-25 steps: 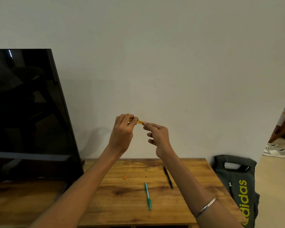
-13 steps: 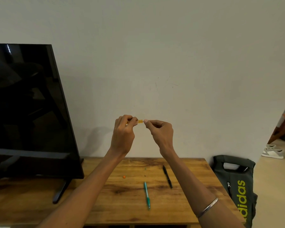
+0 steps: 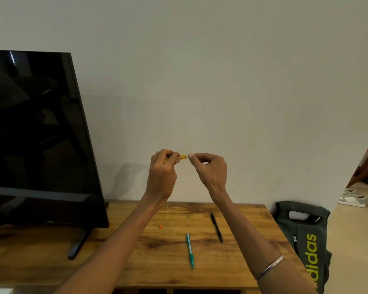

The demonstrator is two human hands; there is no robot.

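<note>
Both hands are up in front of the plain pale wall (image 3: pixel 221 71), well above the table, working on one small thing. It's a short yellow plastic pen piece (image 3: pixel 183 156), lying roughly level between them. The left hand (image 3: pixel 160 177) has its fingers curled round most of it, so only the right-hand end sticks out. The right hand (image 3: pixel 210 168) pinches that free end between thumb and forefinger, other fingers loosely tucked; whether it holds anything else there is too small to tell. There's a thin silver metal bangle (image 3: pixel 269 267) on the right forearm. Down on the brown wooden table (image 3: pixel 136 262) lie a slim teal click pen (image 3: pixel 190 250) and a slim black pen (image 3: pixel 217 228), near each other but apart. A tiny orange cap-like bit (image 3: pixel 161 226) sits off to the left of them. A big black flat-screen TV (image 3: pixel 36 134) stands on the left end of the table. As for containers, a dark grey fabric bag with yellow-green lettering (image 3: pixel 302 240) stands on the floor just beside the table's right end, and I can't see what's inside it. A pair of grey and white sneakers (image 3: pixel 352 197) sits on the floor further back.
</note>
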